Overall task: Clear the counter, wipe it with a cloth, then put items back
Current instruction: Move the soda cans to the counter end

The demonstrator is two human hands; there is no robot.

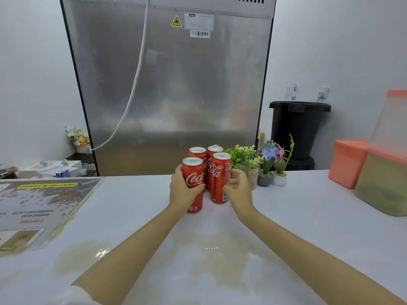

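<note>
Holding front cans (218,172), left hand (182,191), right hand (239,189), plants (244,156) just right

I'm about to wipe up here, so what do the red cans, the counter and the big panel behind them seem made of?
The red cans: likely thin aluminium, glossy printed red, bare silvery tops with pull tabs. The counter: smooth pale surface, maybe laminate or stone; its sheen and pooled liquid suggest non-porous. The panel: brushed metal sheet, probably steel, with dull blurred reflections.

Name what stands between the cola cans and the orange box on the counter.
Head view: three small potted plants next to the cans, then bare counter up to the orange box.
</note>
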